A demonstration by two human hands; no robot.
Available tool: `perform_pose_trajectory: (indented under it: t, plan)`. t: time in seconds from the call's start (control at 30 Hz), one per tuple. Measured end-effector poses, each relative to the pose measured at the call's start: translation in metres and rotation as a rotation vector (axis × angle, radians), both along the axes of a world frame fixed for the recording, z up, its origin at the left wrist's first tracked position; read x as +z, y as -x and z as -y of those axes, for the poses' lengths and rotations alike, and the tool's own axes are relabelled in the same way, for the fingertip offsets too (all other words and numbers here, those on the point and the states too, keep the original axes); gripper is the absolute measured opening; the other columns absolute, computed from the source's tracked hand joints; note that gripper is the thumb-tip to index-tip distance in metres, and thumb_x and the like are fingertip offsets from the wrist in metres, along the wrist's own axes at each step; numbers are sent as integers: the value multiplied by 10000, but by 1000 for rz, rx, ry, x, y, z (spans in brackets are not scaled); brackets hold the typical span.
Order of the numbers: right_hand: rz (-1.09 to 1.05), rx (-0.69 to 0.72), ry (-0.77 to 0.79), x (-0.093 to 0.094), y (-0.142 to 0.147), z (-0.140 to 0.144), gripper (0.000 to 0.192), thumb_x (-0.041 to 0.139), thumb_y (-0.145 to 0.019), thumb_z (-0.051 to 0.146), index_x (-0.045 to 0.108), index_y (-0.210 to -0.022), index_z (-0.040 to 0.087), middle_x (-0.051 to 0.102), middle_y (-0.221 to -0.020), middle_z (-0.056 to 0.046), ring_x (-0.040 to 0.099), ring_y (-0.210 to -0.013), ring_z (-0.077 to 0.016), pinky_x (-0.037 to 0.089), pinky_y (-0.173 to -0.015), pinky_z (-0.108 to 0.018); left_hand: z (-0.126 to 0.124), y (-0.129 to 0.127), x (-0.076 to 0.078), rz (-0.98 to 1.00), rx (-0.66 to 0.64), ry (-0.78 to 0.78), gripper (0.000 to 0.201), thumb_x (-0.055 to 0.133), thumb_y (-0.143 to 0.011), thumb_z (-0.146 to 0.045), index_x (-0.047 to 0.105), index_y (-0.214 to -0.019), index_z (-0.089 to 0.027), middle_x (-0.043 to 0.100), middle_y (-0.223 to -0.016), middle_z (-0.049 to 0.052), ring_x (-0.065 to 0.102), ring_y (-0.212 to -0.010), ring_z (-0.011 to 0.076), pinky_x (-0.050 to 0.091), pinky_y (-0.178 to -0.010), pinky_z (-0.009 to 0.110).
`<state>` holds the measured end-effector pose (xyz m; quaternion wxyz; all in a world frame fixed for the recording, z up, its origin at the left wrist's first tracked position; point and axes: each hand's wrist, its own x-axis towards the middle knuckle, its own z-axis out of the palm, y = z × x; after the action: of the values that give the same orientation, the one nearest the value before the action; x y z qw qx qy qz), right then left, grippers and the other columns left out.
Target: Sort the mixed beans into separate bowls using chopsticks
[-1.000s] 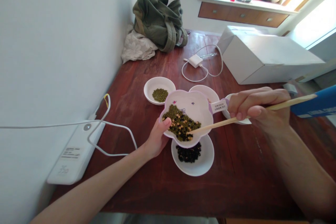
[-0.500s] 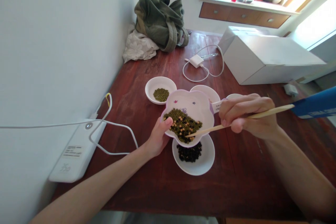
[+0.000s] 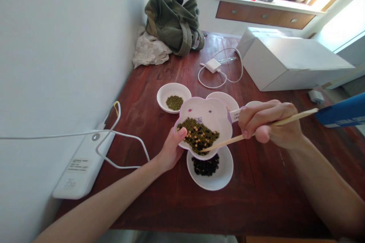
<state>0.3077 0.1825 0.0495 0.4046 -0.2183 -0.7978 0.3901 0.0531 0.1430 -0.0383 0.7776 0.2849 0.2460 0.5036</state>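
Chopsticks (image 3: 228, 143), pinched in the right hand (image 3: 268, 123), dipped into mixed beans in the flower-shaped bowl (image 3: 207, 115), which the left hand (image 3: 171, 150) gripped tilted over the black-bean bowl (image 3: 216, 180) near the desk's front edge; beans could probably spill off the low rim.

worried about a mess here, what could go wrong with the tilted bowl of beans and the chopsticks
1. The left hand holds the flower-shaped bowl tilted by one edge; if the grip slips, the mixed beans could pour out.
2. The chopsticks in the right hand may flick beans past the bowl of black beans onto the table.
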Motion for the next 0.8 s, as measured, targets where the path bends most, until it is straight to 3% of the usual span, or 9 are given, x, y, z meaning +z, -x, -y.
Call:
perform_pose_trajectory:
  t: [0.8]
  plan:
    - [-24,-4,52,-1,-6,-1,374,776,-896,461,782,-698,144,725,-662,-72,650,-574,-156,521,-562,-302,-1,-1,-1,12,11,-6,561,803,-813,-568,758,-1219,-184,774,-1224,119,686,-1225,386,507,-1114,510]
